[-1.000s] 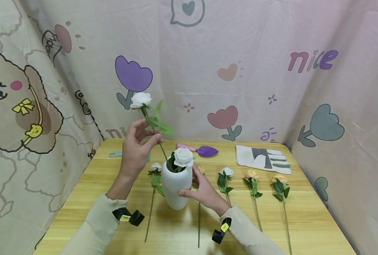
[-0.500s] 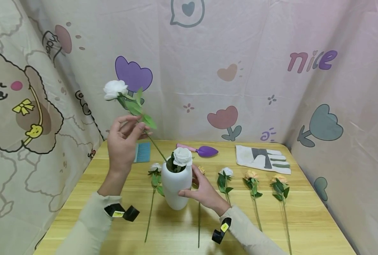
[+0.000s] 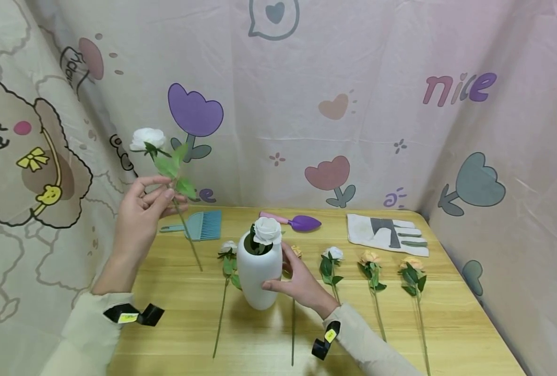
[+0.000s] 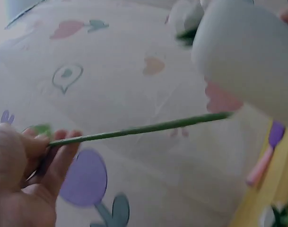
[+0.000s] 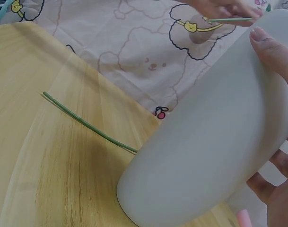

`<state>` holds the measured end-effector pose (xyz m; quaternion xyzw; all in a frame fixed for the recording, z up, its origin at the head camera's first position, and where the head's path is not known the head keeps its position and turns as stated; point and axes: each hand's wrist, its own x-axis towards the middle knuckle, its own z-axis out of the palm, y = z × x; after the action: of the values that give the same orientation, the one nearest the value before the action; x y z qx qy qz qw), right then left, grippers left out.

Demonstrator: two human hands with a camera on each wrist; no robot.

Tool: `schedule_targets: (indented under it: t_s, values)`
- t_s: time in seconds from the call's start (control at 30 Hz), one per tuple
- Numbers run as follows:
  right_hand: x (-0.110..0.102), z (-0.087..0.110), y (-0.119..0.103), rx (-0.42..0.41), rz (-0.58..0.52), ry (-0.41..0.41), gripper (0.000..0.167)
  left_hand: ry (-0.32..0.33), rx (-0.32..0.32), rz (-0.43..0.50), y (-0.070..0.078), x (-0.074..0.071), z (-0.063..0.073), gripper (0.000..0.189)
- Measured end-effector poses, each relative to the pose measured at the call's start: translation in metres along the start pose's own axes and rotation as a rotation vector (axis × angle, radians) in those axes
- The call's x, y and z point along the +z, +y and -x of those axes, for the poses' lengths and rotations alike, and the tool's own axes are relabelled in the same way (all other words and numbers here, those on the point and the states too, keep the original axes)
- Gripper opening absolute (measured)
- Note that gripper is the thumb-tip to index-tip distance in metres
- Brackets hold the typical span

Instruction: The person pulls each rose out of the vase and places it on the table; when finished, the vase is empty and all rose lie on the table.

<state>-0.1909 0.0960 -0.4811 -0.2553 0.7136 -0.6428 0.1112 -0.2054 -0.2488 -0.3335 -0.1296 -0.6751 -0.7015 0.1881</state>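
Observation:
My left hand point(image 3: 139, 222) pinches the stem of a white rose point(image 3: 147, 140) just below its leaves, up and to the left of the vase. The rose's bloom points up-left, and its bare stem slants down to the right, apart from the vase. In the left wrist view the green stem point(image 4: 134, 131) runs out from the fingertips. A white vase point(image 3: 261, 279) stands on the table with another white rose point(image 3: 267, 231) in its mouth. My right hand point(image 3: 306, 282) grips the vase's right side, thumb in front; the fingers behind are partly hidden.
Roses lie on the wooden table point(image 3: 353, 334): a white one point(image 3: 228, 248) left of the vase, a yellow one partly behind my right hand, another white one point(image 3: 333, 254) and two peach ones point(image 3: 412, 263) rightward. Behind are a blue toothed tool point(image 3: 203, 225), a purple trowel point(image 3: 305, 223) and a glove point(image 3: 386, 235).
The left hand has drawn the rose's stem out of the vase mouth and carried it left. The blue toothed tool has come into fuller view. Right hand and vase stay put.

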Motion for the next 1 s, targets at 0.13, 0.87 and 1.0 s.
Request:
schedule_targets:
  t_s: [0.13,0.87,1.0]
  values:
    - [0.0,0.0,0.001,0.006,0.001,0.003,0.098,-0.085,-0.079,-0.122,-0.015,-0.027,0.014,0.022]
    - [-0.002,-0.002,0.002,0.013,0.001,0.0,0.096,-0.222,-0.593,-0.231,-0.154,-0.072,0.091,0.042]
    - [-0.001,-0.002,0.001,0.014,0.001,0.0,0.097,-0.248,-0.633,-0.265,-0.162,-0.069,0.097,0.043]
